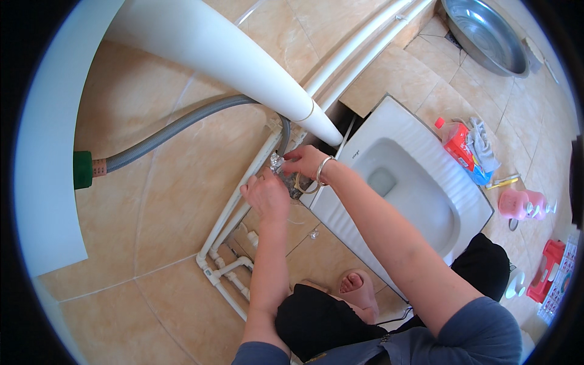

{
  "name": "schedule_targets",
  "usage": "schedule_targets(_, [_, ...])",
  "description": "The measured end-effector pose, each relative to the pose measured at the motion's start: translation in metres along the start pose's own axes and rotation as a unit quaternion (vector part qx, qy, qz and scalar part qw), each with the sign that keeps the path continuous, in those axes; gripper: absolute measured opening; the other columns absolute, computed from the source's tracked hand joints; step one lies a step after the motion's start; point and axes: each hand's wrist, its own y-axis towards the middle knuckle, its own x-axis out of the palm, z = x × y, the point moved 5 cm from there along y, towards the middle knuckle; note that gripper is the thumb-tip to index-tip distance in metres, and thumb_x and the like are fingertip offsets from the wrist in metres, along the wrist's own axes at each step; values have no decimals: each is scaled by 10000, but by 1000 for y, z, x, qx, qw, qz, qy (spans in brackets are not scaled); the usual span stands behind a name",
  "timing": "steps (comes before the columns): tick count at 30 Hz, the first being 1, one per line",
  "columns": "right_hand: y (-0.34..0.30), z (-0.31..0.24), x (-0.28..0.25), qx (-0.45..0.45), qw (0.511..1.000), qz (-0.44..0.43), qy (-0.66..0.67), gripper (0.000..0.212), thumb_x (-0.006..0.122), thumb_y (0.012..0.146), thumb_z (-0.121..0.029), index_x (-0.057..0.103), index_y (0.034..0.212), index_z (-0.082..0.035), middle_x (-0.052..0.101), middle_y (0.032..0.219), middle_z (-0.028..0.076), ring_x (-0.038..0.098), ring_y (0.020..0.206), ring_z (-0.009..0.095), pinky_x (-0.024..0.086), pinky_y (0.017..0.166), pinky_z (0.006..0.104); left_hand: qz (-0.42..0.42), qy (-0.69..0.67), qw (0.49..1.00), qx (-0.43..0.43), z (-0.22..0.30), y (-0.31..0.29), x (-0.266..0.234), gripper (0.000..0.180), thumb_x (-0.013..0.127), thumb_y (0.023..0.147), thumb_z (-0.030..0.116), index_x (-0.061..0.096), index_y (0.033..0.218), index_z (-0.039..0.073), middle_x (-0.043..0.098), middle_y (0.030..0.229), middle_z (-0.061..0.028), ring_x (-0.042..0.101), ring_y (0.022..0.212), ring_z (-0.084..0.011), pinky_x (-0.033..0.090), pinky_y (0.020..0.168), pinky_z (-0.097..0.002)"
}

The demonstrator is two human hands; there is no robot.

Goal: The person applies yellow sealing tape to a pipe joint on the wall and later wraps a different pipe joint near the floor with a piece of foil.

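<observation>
A crumpled piece of silver foil (276,160) sits at the lower end of a grey ribbed hose (182,129), in the corner beside the squat toilet (420,161). My right hand (308,163), with bracelets at its wrist, pinches the foil from the right. From below, my left hand (267,193) closes its curled fingers on the foil's lower edge; its fingertips are partly hidden. A dark, rough patch (292,184) shows between the hands. Just under my right wrist a pale thin loop of tube or cord (307,190) hangs.
A thick white pipe (243,61) slants down close to my hands. Thin white pipes (237,210) run along the wall at left. Right of the toilet are a red and blue package (465,151), pink bottles (516,204) and a red stool (546,271). A metal basin (486,36) stands far right.
</observation>
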Motion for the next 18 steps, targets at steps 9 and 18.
schedule_targets(9, [11,-9,5,-59,997,-19,-36,316,661,715,-116,565,990,9,646,828,72,582,766,109,450,702,258,3,18,1000,5,-1,-1,-2,68,598,705,133,583,705,66,585,607,-68,522,668,-220,331,637,-366])
schedule_targets(18, [21,-2,9,-79,997,-20,17,250,646,738,-114,568,915,44,637,794,80,596,713,116,456,671,250,6,29,999,20,5,1,-6,70,563,731,127,581,707,64,587,607,-74,522,657,-221,325,643,-363])
